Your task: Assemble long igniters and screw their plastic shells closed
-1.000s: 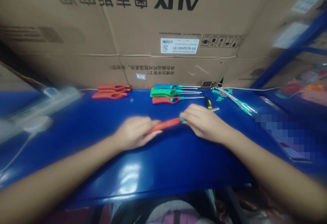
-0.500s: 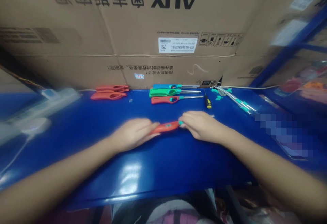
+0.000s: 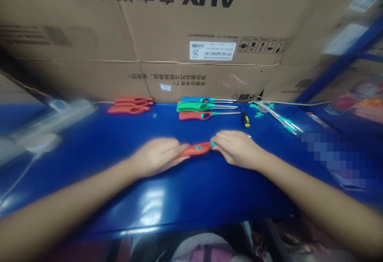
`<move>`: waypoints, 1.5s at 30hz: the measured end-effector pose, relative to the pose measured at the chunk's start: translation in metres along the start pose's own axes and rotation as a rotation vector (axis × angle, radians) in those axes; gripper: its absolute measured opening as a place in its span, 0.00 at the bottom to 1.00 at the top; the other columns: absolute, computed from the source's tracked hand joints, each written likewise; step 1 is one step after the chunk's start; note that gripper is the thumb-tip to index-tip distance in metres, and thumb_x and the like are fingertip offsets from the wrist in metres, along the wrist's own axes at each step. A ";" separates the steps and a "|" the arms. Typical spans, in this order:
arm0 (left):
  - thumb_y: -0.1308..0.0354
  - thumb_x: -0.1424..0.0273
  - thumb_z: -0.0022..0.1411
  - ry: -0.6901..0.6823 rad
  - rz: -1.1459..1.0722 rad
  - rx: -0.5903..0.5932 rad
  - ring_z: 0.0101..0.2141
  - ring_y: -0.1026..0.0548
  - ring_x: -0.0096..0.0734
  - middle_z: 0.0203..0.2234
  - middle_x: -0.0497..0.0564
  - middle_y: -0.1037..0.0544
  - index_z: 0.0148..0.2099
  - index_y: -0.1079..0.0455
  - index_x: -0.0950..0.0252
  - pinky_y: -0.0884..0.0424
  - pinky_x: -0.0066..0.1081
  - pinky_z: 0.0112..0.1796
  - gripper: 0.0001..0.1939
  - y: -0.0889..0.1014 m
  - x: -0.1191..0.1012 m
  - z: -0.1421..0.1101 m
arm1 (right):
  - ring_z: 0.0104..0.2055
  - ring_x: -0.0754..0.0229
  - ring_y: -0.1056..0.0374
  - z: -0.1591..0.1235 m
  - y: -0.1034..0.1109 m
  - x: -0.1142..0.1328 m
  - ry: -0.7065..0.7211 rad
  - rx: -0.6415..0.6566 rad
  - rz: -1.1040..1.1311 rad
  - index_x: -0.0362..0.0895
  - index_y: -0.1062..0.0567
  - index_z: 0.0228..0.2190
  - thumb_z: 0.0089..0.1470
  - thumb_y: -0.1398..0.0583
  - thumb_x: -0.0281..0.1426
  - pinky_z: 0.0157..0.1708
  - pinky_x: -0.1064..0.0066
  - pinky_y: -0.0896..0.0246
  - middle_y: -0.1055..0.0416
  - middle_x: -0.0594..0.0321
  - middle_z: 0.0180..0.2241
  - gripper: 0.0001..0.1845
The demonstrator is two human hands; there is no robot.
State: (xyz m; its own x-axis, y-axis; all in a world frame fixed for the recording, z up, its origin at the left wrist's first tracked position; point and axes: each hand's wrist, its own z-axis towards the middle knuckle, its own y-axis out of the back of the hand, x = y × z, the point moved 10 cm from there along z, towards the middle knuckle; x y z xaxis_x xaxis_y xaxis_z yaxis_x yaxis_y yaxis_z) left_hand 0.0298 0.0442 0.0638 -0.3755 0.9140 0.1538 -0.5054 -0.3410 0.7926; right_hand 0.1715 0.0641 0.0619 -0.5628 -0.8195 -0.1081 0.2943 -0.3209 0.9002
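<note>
Both my hands hold one red gas lighter level above the blue table. My left hand is closed around its handle end. My right hand grips the other end, at the teal collar; whatever lies inside the fingers is hidden. Beyond the hands lie finished-looking lighters with metal tubes: a red lighter, a green lighter and a blue lighter. Several red lighter bodies without tubes are at the back left. A black and yellow screwdriver lies past my right hand.
Several metal tubes with teal collars lie at the back right. A large cardboard sheet stands along the rear of the blue table. At left are a blurred white power strip and a white plug with cable.
The whole view has shifted slightly, so the things at the back appear a little farther right. My hands keep the same hold on the red lighter.
</note>
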 end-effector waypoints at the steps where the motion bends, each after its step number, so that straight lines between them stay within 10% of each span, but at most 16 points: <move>1: 0.41 0.67 0.70 0.006 0.000 0.003 0.27 0.24 0.31 0.29 0.51 0.22 0.53 0.30 0.68 0.27 0.29 0.29 0.13 0.000 0.001 0.001 | 0.32 0.55 0.30 0.000 0.001 -0.001 -0.004 -0.001 0.001 0.38 0.24 0.38 0.68 0.46 0.31 0.32 0.66 0.36 0.24 0.54 0.32 0.12; 10: 0.45 0.64 0.72 0.356 -0.326 0.116 0.49 0.24 0.37 0.49 0.58 0.26 0.62 0.34 0.66 0.26 0.34 0.50 0.20 -0.018 0.036 0.004 | 0.43 0.52 0.28 -0.001 0.010 -0.038 -0.234 0.047 0.157 0.42 0.28 0.42 0.65 0.44 0.31 0.41 0.64 0.32 0.25 0.53 0.40 0.07; 18: 0.39 0.63 0.66 0.469 -0.408 0.166 0.46 0.22 0.40 0.45 0.56 0.22 0.54 0.26 0.65 0.24 0.39 0.48 0.17 -0.036 0.055 -0.007 | 0.37 0.56 0.31 -0.010 -0.019 -0.057 -0.328 0.323 0.229 0.44 0.29 0.34 0.62 0.40 0.33 0.33 0.69 0.41 0.26 0.59 0.34 0.06; 27: 0.37 0.64 0.65 0.501 -0.479 0.136 0.44 0.21 0.39 0.43 0.56 0.21 0.53 0.24 0.65 0.24 0.39 0.47 0.16 -0.034 0.060 -0.008 | 0.37 0.57 0.32 -0.011 -0.007 -0.060 -0.282 0.303 0.263 0.45 0.27 0.30 0.57 0.39 0.35 0.35 0.68 0.40 0.27 0.60 0.33 0.07; 35: 0.35 0.63 0.65 0.528 -0.500 0.154 0.39 0.22 0.35 0.40 0.55 0.23 0.53 0.23 0.65 0.24 0.36 0.43 0.17 -0.040 0.062 -0.010 | 0.42 0.48 0.29 -0.037 0.022 -0.131 -0.731 0.001 -0.218 0.44 0.23 0.38 0.59 0.43 0.35 0.29 0.65 0.38 0.28 0.50 0.44 0.11; 45: 0.36 0.64 0.65 0.506 -0.514 0.169 0.38 0.24 0.34 0.40 0.53 0.24 0.54 0.25 0.63 0.25 0.34 0.39 0.16 -0.038 0.049 -0.007 | 0.41 0.42 0.25 -0.075 -0.013 -0.166 -1.050 0.387 -0.142 0.42 0.34 0.60 0.62 0.49 0.34 0.35 0.56 0.33 0.24 0.42 0.46 0.26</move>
State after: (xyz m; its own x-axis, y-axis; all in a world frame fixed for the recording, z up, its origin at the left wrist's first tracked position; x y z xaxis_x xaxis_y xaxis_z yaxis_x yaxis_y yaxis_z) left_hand 0.0256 0.1007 0.0370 -0.4568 0.7219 -0.5197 -0.6027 0.1785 0.7777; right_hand 0.3190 0.1686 0.0367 -0.9968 0.0766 0.0243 0.0196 -0.0609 0.9980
